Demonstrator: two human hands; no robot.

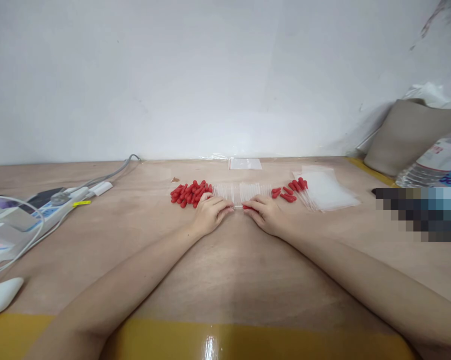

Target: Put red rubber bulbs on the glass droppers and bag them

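My left hand (209, 212) and my right hand (266, 214) rest on the wooden table (233, 270), fingertips facing each other. Between them they pinch a thin clear tube (238, 206); a red rubber bulb (247, 206) shows at the right hand's fingertips. Just beyond the hands lies a row of clear tubes (242, 190). A pile of red rubber bulbs (189, 193) sits left of that row. A few more red bulbs (285, 194) lie to the right.
Finished droppers with red bulbs (302, 187) lie on a stack of clear bags (325, 192). One small zip bag (245, 163) sits near the wall. A power strip with cables (41, 210) is at the left, a white object (2, 295) at the front left, a plastic bottle (435, 162) at the right.
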